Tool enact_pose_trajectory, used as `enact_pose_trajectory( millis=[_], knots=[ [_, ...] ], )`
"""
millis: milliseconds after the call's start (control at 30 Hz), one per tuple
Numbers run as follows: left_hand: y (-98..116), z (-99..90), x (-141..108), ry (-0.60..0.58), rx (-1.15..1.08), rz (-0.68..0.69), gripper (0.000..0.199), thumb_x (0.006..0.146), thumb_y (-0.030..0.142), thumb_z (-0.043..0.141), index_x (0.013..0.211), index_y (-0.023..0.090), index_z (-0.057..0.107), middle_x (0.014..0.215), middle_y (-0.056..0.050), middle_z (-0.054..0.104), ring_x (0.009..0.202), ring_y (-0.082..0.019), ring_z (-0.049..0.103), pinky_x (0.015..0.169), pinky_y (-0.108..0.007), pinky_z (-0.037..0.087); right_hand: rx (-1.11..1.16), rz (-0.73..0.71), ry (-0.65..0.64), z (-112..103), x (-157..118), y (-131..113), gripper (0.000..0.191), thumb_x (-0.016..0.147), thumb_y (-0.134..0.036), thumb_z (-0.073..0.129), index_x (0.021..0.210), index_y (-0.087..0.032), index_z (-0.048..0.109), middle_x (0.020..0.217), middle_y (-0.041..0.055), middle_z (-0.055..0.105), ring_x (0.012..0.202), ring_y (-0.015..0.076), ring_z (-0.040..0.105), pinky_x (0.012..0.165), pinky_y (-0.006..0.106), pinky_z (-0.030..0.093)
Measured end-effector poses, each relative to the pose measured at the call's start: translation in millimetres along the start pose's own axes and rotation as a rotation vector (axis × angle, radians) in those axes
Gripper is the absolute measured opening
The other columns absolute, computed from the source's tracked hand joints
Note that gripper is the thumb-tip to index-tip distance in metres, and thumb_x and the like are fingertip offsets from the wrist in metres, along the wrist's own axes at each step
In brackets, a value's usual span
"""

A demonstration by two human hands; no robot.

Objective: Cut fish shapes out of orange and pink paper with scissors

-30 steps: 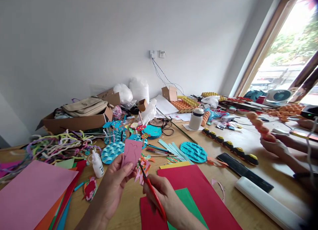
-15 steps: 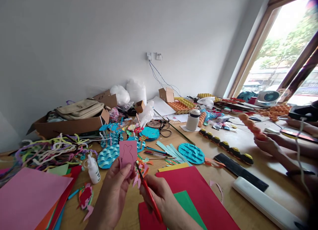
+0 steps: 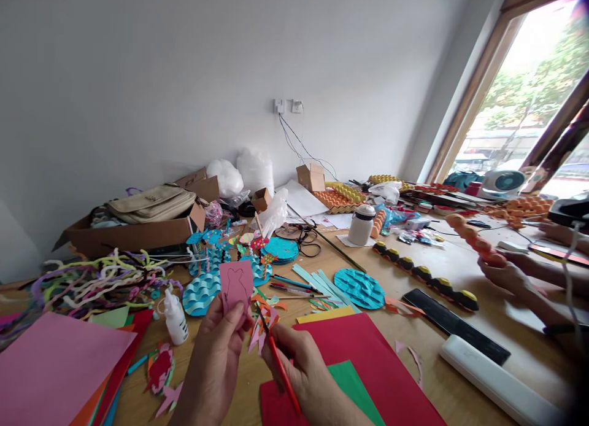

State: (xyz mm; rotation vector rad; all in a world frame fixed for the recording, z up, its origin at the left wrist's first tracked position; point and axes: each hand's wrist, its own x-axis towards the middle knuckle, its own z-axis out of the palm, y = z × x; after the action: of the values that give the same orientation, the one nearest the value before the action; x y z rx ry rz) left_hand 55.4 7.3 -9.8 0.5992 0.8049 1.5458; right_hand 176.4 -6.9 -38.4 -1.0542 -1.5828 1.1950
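Note:
A small pink paper (image 3: 236, 282) with a drawn outline is pinched upright in my left hand (image 3: 218, 346), thumb across its lower part. My right hand (image 3: 299, 367) is wrapped round red-handled scissors (image 3: 281, 371), whose dark blades point up and left, just right of the paper and apart from it. Behind and below the blades lie pink and orange paper scraps (image 3: 264, 328). Red sheets (image 3: 363, 358) with a green sheet (image 3: 352, 383) lie beneath and beside my right hand. A white glue bottle (image 3: 175, 318) stands left of my left hand.
Pink sheets (image 3: 59, 364) lie at the left, near pipe cleaners (image 3: 105, 278). Blue discs (image 3: 359, 288) and paper strips sit ahead. A white power strip (image 3: 494, 377) is at the right. Another person's hand (image 3: 504, 275) holds an orange egg-carton strip (image 3: 473, 242).
The scissors' tips have moved slightly away from the paper's right edge. The view has shifted a little, and the table things appear slightly farther right and lower.

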Motion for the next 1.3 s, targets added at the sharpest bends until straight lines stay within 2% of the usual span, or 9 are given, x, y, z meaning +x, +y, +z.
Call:
enact_pose_trajectory(
  millis=[100,167,300,533,633,800,1033,1200,1300],
  knots=[
    [-1.2,0.7,2.1,0.011,-0.003,-0.001,0.025,0.054,0.023,0.081,0.074,0.020,0.068,0.064,0.006,0.066,0.058,-0.009,0.058,0.058,-0.019,0.050,0.162,0.064,0.099,-0.7,6.2,-2.9,0.035,0.079,-0.047,0.054,0.061,-0.020,0.041,0.049,-0.0076,0.035,0.044,0.0083,0.033,0.042,0.021,0.026],
    [-1.3,1.5,4.4,0.020,-0.014,-0.011,0.029,0.051,0.021,0.083,0.077,0.021,0.070,0.066,0.005,0.069,0.058,-0.009,0.060,0.057,-0.018,0.049,0.285,0.042,0.165,-1.2,14.6,-6.7,0.035,0.074,-0.049,0.061,0.064,-0.020,0.045,0.050,-0.0073,0.041,0.044,0.0087,0.038,0.043,0.021,0.031],
    [-0.2,1.9,8.8,0.022,0.006,0.014,0.028,0.048,0.020,0.084,0.072,0.023,0.071,0.068,0.005,0.072,0.063,-0.010,0.063,0.058,-0.018,0.049,0.510,0.000,0.283,1.1,36.7,-12.5,0.034,0.064,-0.040,0.073,0.078,-0.019,0.051,0.059,-0.0063,0.050,0.049,0.0090,0.044,0.047,0.020,0.034],
    [-1.8,-1.7,10.4,-0.035,-0.002,0.018,0.030,0.050,0.026,0.086,0.076,0.023,0.073,0.075,0.002,0.076,0.075,-0.015,0.067,0.070,-0.021,0.051,0.774,0.068,0.242,20.2,52.1,-3.0,0.034,0.056,-0.031,0.079,0.073,-0.017,0.053,0.055,-0.0060,0.052,0.046,0.0077,0.043,0.045,0.019,0.031],
    [-3.7,-8.9,13.4,-0.024,-0.001,0.006,0.029,0.053,0.024,0.084,0.079,0.022,0.072,0.074,0.002,0.074,0.072,-0.013,0.065,0.070,-0.021,0.051,0.787,0.120,0.239,25.3,48.2,3.2,0.033,0.056,-0.030,0.078,0.074,-0.017,0.054,0.056,-0.0053,0.054,0.046,0.0083,0.044,0.045,0.020,0.031],
    [-9.8,-19.1,16.9,-0.003,-0.036,-0.057,0.021,0.052,0.021,0.085,0.063,0.020,0.067,0.064,0.004,0.070,0.065,-0.012,0.065,0.064,-0.021,0.052,0.807,0.170,0.210,29.1,42.0,13.1,0.034,0.052,-0.020,0.077,0.077,-0.017,0.054,0.065,-0.0032,0.060,0.048,0.0077,0.044,0.047,0.020,0.031],
    [-23.2,-21.6,11.4,0.059,0.032,-0.117,0.033,0.050,0.021,0.085,0.078,0.019,0.068,0.074,0.001,0.073,0.075,-0.019,0.069,0.063,-0.023,0.053,0.771,0.118,0.209,37.0,34.8,25.9,0.040,0.052,-0.030,0.082,0.075,-0.018,0.053,0.063,-0.0041,0.054,0.053,0.0092,0.042,0.051,0.020,0.030],
    [-38.2,-37.5,12.1,0.034,0.060,-0.072,0.033,0.056,0.027,0.083,0.084,0.022,0.066,0.081,-0.001,0.075,0.081,-0.023,0.070,0.064,-0.026,0.053,0.700,0.125,0.172,37.0,34.3,40.1,0.046,0.046,-0.034,0.082,0.073,-0.020,0.048,0.061,-0.0052,0.051,0.052,0.0094,0.042,0.052,0.021,0.031],
    [-45.2,-48.4,11.7,0.081,0.069,-0.102,0.032,0.061,0.034,0.079,0.090,0.025,0.067,0.083,-0.002,0.075,0.085,-0.025,0.070,0.065,-0.029,0.053,0.655,0.141,0.148,32.6,28.7,49.3,0.041,0.045,-0.027,0.078,0.070,-0.020,0.046,0.058,-0.0063,0.049,0.051,0.0090,0.040,0.049,0.020,0.029]
  ],
)
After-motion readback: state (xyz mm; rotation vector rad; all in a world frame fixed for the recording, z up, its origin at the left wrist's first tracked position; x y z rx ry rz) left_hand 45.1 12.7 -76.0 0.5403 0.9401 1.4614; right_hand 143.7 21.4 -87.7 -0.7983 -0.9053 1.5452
